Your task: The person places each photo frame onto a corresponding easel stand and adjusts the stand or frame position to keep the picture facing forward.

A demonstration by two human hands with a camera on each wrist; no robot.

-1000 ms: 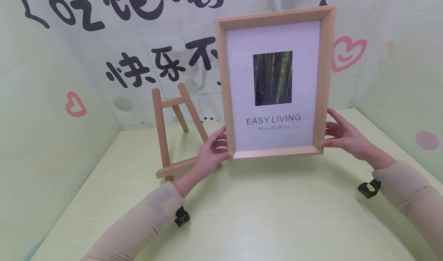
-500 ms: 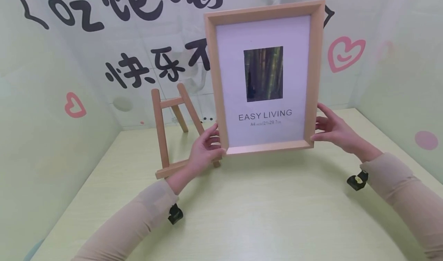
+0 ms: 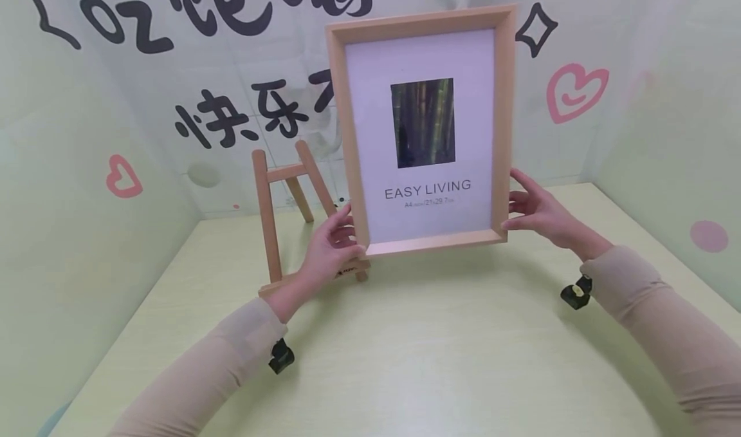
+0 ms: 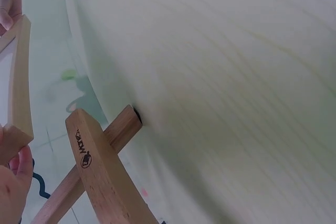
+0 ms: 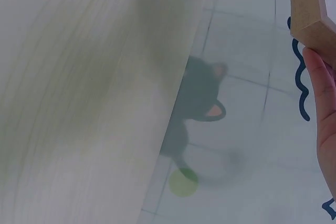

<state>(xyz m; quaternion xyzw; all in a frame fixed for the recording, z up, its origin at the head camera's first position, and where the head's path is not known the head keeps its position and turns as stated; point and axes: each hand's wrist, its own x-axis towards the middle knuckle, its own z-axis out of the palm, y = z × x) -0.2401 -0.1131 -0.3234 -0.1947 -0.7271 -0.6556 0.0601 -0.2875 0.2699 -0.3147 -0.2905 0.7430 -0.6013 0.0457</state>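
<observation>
A wooden picture frame (image 3: 503,128) with a white "EASY LIVING" insert and a bamboo picture is held upright in the air, tilted slightly. My left hand (image 3: 327,250) grips its lower left side, thumb at the front corner. On the lower right side my right hand (image 3: 541,212) holds it in the same way. Behind my left hand a small wooden easel (image 3: 267,218) stands on the table; the hand and frame hide part of it. The left wrist view shows the easel's ledge (image 4: 100,166) close by, below the frame's corner (image 4: 21,87).
The pale table (image 3: 463,347) reaches back to a printed backdrop (image 3: 231,57) with black lettering and hearts. Side walls (image 3: 683,121) close in the left and right. A small black camera mount (image 3: 576,293) hangs under the right wrist, another (image 3: 282,356) under the left.
Both hands have carried the picture frame to the left, closer to the easel, whose right part it now overlaps in the head view. The easel stays in place.
</observation>
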